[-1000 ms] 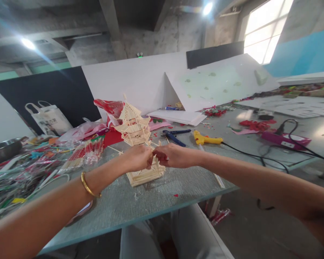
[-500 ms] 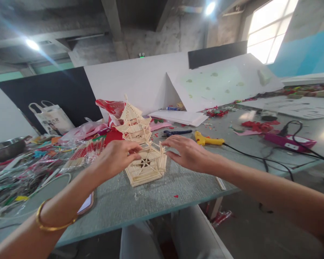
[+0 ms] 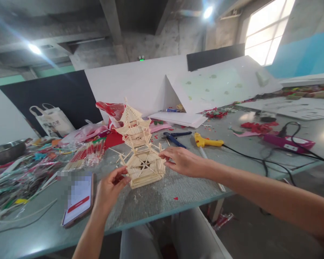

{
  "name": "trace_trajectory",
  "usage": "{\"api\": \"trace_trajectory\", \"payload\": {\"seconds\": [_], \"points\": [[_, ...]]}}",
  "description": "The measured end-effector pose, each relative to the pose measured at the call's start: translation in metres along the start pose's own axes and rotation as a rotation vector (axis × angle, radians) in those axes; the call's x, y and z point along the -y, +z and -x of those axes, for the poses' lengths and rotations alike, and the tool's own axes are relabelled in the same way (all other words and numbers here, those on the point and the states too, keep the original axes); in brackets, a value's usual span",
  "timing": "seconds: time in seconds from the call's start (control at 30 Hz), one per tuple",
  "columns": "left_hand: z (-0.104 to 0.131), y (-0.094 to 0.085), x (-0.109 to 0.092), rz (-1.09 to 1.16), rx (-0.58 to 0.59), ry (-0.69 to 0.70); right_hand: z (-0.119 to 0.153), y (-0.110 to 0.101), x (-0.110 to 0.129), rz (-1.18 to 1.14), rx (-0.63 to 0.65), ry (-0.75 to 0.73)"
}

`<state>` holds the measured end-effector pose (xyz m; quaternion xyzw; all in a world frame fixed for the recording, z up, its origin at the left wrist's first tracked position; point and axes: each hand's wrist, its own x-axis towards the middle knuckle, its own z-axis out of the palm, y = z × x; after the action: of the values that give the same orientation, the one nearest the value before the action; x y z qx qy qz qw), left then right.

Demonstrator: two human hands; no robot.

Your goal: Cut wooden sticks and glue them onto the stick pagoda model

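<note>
In the head view, the stick pagoda point(image 3: 144, 166) is seen on the table point(image 3: 162, 199), its long axis running from the broad near base to the pointed roof, tip upward. Its left side is met by the left hand point(image 3: 112, 185), fingers slightly parted; its right side is apparently pinched by the right hand point(image 3: 178, 160), fingers narrowed.

Two hands point(image 3: 182, 162), one stick pagoda point(image 3: 135, 131), one phone point(image 3: 83, 192), one glue gun point(image 3: 211, 142), one tote bag point(image 3: 55, 121)
</note>
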<state>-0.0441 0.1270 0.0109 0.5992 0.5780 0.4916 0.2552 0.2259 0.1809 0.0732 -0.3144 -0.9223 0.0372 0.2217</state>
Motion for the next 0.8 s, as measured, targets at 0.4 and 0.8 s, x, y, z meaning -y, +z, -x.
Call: {"api": "trace_trajectory", "payload": {"seconds": [0.4, 0.8], "points": [[-0.001, 0.007, -0.005, -0.033, -0.074, 0.014, -0.012, 0.014, 0.001, -0.066, 0.003, -0.028], [-0.003, 0.011, -0.006, -0.050, -0.106, -0.011, -0.016, 0.017, 0.001, -0.065, 0.031, -0.069]]}}
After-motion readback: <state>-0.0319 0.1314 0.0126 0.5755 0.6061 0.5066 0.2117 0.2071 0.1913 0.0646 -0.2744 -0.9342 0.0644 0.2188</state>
